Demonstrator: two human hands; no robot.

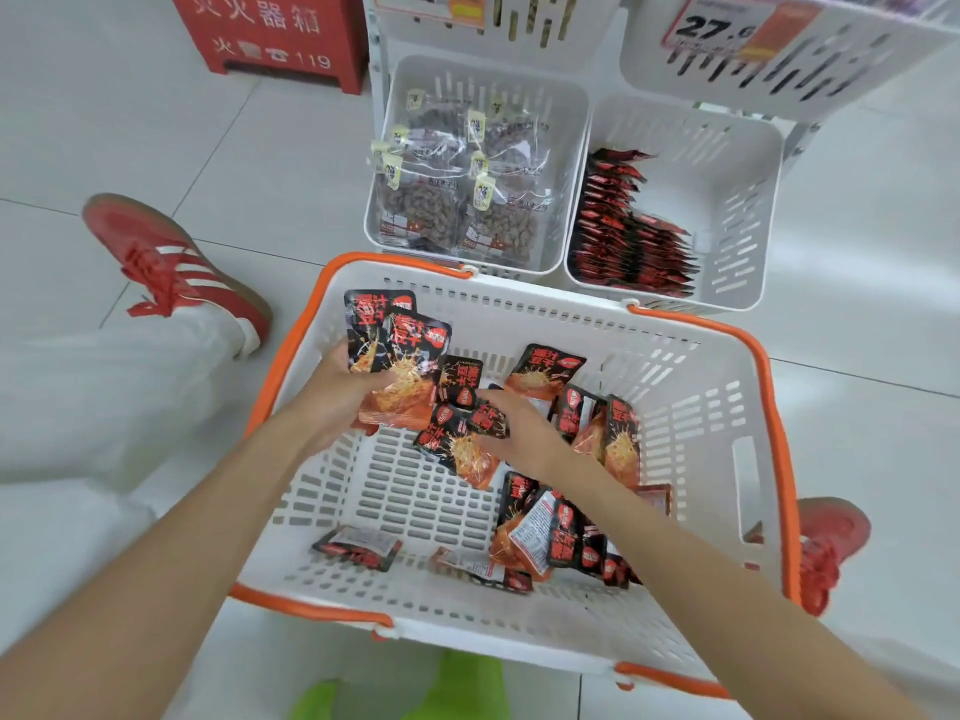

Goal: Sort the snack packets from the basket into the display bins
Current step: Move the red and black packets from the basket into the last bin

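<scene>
The floor (156,122) is pale, glossy square tile with thin dark joints. In the near middle stands a white slotted plastic basket with an orange rim (691,407). Just beyond it, on the far side, stands a white plastic rack of slotted display bins (743,210). At far left sits a red fire-extinguisher box (270,33). A red white-striped trainer (171,262) rests at left, and a second red trainer (831,543) at right, beside the basket.

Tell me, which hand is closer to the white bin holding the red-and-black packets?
Right. The right hand, pinching a packet mid-basket, is just short of that bin and slightly left. The left hand, gripping a stack of packets, is farther off by the basket's left side.
</scene>
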